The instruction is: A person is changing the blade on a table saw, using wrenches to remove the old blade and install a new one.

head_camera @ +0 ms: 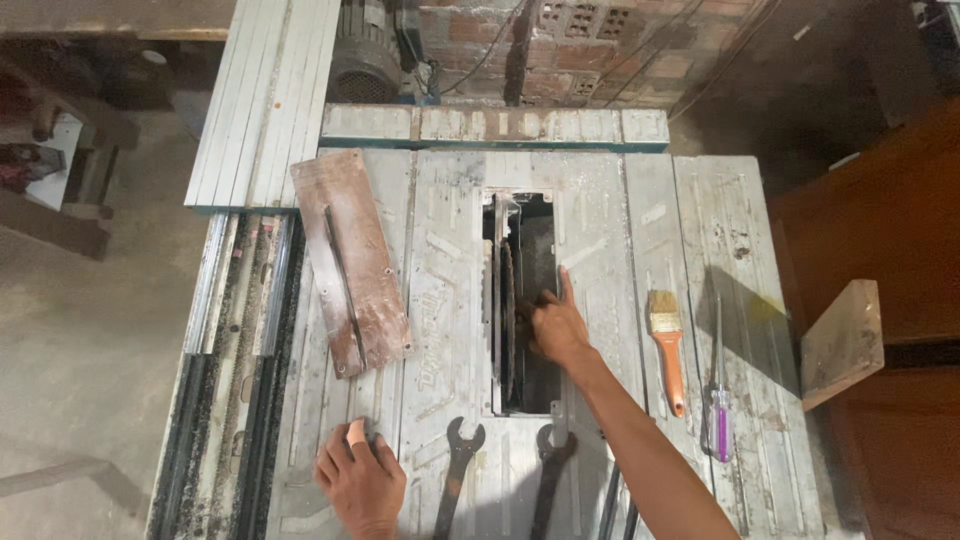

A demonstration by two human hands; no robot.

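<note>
I look down on a worn metal table saw (440, 280) whose throat opening (535, 240) is uncovered, showing the circular blade (506, 320) edge-on. My right hand (556, 325) reaches into the opening beside the blade, its fingers curled near the blade's centre; whether they grip anything is hidden. My left hand (360, 480) rests flat on the table's near left part, holding nothing. The removed brown insert plate (352, 260) lies on the table to the left of the opening.
Two open-ended wrenches (458, 470) (548, 470) lie at the near edge. A paintbrush with an orange handle (668, 350) and a purple-handled screwdriver (720, 390) lie to the right. A wooden board (842, 340) leans at the right edge. A motor (365, 60) sits behind.
</note>
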